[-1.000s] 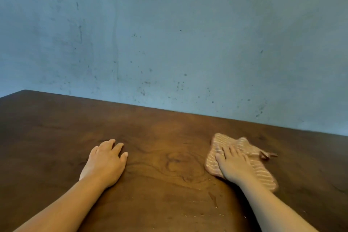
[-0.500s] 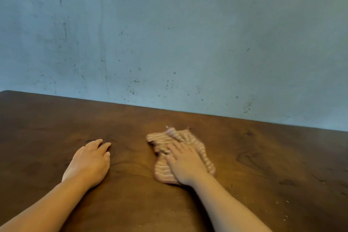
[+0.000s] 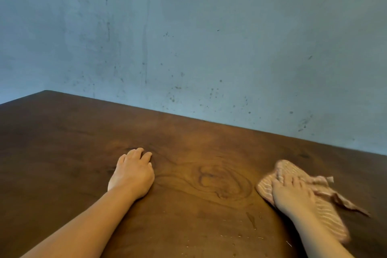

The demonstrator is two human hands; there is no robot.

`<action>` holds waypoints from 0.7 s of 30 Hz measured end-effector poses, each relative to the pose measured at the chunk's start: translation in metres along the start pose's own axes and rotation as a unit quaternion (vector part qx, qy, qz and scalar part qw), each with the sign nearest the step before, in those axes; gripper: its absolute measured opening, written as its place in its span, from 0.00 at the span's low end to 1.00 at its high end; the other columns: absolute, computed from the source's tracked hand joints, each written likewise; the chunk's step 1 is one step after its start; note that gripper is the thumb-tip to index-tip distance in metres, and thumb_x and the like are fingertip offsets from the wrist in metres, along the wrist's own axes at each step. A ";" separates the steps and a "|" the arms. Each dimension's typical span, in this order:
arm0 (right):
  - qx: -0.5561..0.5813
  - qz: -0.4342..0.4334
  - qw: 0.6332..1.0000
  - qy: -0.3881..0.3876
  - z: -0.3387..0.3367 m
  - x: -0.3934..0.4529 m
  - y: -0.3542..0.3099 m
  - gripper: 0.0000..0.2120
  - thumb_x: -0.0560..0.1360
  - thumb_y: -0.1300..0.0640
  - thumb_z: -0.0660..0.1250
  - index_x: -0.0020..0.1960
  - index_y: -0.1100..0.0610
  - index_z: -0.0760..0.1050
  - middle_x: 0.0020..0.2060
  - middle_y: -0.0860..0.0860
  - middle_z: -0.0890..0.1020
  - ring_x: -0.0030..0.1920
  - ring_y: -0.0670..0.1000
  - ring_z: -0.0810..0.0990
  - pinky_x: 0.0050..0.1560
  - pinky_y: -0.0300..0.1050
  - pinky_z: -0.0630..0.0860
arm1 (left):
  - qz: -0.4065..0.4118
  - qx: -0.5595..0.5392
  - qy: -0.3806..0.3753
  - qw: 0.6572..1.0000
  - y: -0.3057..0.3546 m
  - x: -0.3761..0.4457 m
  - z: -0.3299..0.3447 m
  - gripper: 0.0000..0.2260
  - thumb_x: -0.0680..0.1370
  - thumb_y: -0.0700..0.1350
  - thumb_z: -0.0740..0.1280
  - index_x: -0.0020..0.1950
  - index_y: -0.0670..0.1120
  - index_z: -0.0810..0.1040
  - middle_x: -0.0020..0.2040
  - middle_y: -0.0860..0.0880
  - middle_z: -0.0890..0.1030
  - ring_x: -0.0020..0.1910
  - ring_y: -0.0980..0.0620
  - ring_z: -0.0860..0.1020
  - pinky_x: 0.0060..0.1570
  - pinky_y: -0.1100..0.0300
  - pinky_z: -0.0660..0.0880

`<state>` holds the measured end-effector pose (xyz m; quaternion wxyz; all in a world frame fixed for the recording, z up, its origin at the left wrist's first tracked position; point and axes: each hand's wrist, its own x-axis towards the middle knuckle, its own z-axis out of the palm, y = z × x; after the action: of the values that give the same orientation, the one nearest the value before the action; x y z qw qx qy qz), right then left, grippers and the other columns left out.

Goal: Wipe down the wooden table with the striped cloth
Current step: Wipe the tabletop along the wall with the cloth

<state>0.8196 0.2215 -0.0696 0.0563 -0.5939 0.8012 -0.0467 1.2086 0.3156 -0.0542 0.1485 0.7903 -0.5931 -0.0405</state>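
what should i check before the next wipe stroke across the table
1. Right hand flat on the striped cloth: ok, its fingers lie spread on top.
2. Cloth lying smooth: not ok, one corner is bunched and trails to the right.
3. Left hand out of the cloth's way: ok, it rests on the bare wooden table well to the left.
4. Crumbs left near the front edge: not ok, pale specks remain.
5. Streak beside the right forearm: not ok, a dark mark shows.
6. Far half of the table clean: cannot tell.
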 end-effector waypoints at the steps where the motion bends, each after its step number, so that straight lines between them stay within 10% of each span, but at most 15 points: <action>1: 0.000 -0.030 1.000 -0.010 0.003 -0.014 -0.033 0.30 0.82 0.41 0.39 0.81 0.51 0.48 0.80 0.53 0.50 0.79 0.55 0.48 0.78 0.55 0.45 | -0.001 -0.001 -0.001 1.000 -0.001 0.000 0.000 0.21 0.83 0.50 0.51 0.77 0.50 0.60 0.77 0.49 0.59 0.75 0.48 0.59 0.74 0.52 0.58; 5: -0.034 -0.285 0.958 -0.007 0.024 -0.080 -0.147 0.27 0.82 0.45 0.42 0.80 0.49 0.52 0.80 0.52 0.53 0.79 0.57 0.51 0.76 0.57 0.48 | -0.001 -0.008 -0.008 1.000 -0.004 0.003 0.002 0.21 0.83 0.51 0.51 0.77 0.51 0.60 0.78 0.49 0.59 0.76 0.49 0.58 0.74 0.52 0.57; 10: -0.010 -0.370 0.928 -0.052 0.009 -0.105 -0.146 0.27 0.83 0.41 0.40 0.81 0.45 0.45 0.80 0.43 0.44 0.79 0.47 0.41 0.77 0.48 0.39 | 0.001 -0.007 -0.018 1.000 -0.005 0.003 0.002 0.21 0.83 0.51 0.50 0.77 0.52 0.59 0.78 0.50 0.58 0.76 0.51 0.56 0.75 0.53 0.55; 21: -0.054 -0.093 0.994 -0.020 -0.034 -0.032 0.086 0.30 0.81 0.39 0.41 0.80 0.50 0.53 0.80 0.46 0.55 0.79 0.46 0.52 0.77 0.44 0.45 | 0.023 -0.004 -0.056 0.998 -0.014 -0.001 -0.007 0.21 0.83 0.52 0.52 0.77 0.51 0.59 0.78 0.49 0.57 0.76 0.50 0.57 0.74 0.54 0.56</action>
<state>0.7422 0.2772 -0.0476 0.0351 -0.6688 0.7426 0.0033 1.2231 0.3218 -0.0513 0.1193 0.7722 -0.6184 -0.0837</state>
